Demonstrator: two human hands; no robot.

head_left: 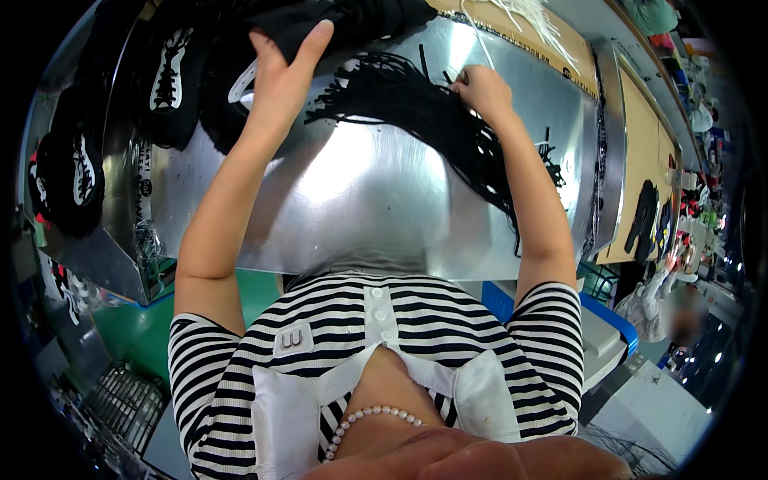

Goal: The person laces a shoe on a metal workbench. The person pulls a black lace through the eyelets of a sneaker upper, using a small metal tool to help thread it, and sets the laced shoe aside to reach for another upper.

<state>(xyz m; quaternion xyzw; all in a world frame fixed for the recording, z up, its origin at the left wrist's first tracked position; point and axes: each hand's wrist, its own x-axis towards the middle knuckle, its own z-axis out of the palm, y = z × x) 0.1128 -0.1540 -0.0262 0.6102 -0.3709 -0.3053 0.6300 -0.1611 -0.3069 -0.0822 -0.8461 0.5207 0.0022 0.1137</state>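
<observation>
in the head view, the left hand (276, 84) lay on a black fabric shoe upper (320, 24) at the far edge of the shiny sheet-metal counter (360, 200), fingers curled over its top and the thumb stretched up along it, so the grip was closed on the upper. the piece looked soft and light, likely to fold and sag if lifted by one edge; the stiffer rim near its opening seemed the better place to hold. the right hand (484, 88) rested at the head of a loose bundle of thin black shoelaces (448, 128) that fanned across the counter toward the person's right. its fingertips were pinched together on a few strands near their ends. the laces looked limp, light and prone to tangle, so picking one out by its tip seemed the surest hold. more black shoe uppers with white lacing (172, 72) sat at the left of the counter, and a tuft of white laces (532, 16) lay on the tan board beyond.
</observation>
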